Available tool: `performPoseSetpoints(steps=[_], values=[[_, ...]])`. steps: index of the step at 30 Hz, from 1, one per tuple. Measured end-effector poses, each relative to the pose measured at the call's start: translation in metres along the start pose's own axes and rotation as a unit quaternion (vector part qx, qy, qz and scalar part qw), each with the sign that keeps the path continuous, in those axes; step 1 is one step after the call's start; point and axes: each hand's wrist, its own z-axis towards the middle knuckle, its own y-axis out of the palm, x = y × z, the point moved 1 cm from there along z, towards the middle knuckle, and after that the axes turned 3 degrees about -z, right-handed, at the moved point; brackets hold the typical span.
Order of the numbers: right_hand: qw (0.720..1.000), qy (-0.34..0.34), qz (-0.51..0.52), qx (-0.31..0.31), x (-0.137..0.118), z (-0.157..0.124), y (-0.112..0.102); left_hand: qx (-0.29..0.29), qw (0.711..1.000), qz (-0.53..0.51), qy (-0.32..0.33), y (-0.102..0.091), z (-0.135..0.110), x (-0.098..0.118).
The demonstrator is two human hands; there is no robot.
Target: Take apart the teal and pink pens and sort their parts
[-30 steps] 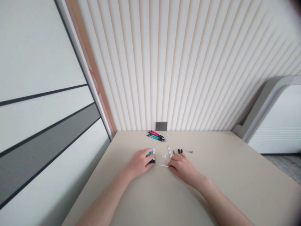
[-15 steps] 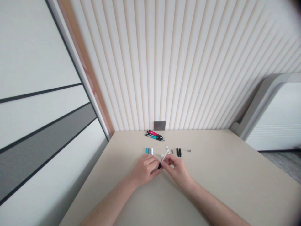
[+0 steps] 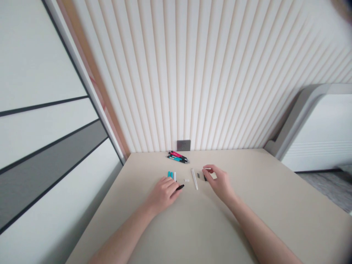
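And the hands have parted! The left hand [image 3: 162, 194] sits low on the surface [image 3: 192, 227], its grip closed narrow around a black pen barrel [image 3: 180, 187], whose end pokes out past the fingers toward the middle. Over on the far side, the right hand [image 3: 218, 179] is pinching a thin white refill [image 3: 208, 169] between thumb and forefinger, another narrow grip, with the refill sticking out to the left. Just under those fingers a small black piece [image 3: 205, 178] peeks out, mostly hidden, and from here you can't call what it is or whether the hand touches it.

Between the hands lies a long white tube [image 3: 194, 179], tilted across the surface and touching neither. Close by on its left are some tiny white parts [image 3: 187, 180], too small to make out, and on its right, just beside the right fingers, a small grey piece [image 3: 198, 175]. Further left, just above the left hand, two teal barrels [image 3: 170, 175] and a white barrel [image 3: 175, 176] lie side by side. Up near the far edge, a bundle of pink and teal mechanical pens [image 3: 178, 156] lies just below a grey wall socket [image 3: 183, 145].
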Motion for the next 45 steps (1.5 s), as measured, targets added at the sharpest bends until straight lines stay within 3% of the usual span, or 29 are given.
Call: performPoseSetpoints(steps=[5,10,24,45], values=[[0.967,-0.127,-0.166,-0.143,0.007,0.000,0.008,0.012,1.000,-0.008,0.005,-0.001,0.000,-0.001],[0.946,-0.147,-0.210,-0.196,0.009,0.001,0.012,0.003,1.000,-0.003,0.004,0.000,0.000,-0.002],[0.925,-0.158,-0.232,-0.257,-0.009,-0.009,0.012,-0.013,1.000,0.008,0.009,0.000,0.000,-0.001],[0.933,-0.103,-0.223,-0.262,-0.010,-0.012,0.014,-0.024,0.999,0.020,0.021,0.001,-0.002,-0.001]])
